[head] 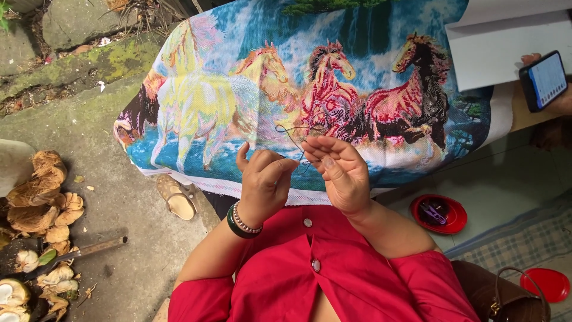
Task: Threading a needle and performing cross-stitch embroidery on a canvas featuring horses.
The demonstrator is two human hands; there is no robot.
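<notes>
- Left hand [263, 179] and right hand [341, 170] meet above a horse embroidery [286, 95], fingers pinched on a dark thread [290, 132].
- The thread loops up just beyond the fingertips, over the cloth spread across the lap.
- A red dish [440, 213] sits right of the right hand; coconut husks [42, 197] lie far left.
- Another person's hand holds a phone [542, 80], upper right.

Left hand [264, 179] and right hand [339, 170] pinch a dark thread [292, 132] over a horse embroidery [286, 83] on the lap; coconut husks [42, 197] lie left; red dish [439, 213] right.
</notes>
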